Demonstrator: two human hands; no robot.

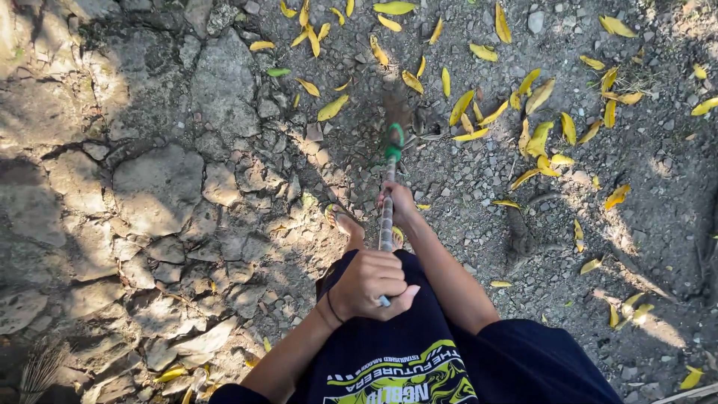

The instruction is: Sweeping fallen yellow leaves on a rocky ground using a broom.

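While my left hand (372, 283) grips the top end of the broom handle (387, 217) and my right hand (398, 203) wraps it lower down, the broom head (397, 120) sits on the gravel just beyond, among yellow leaves (479, 112). I'd sweep low and short, I judge, pulling leaves toward my foot (343, 221).

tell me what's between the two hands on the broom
Between the left hand and right hand, only bare broom handle shows, in the head view.
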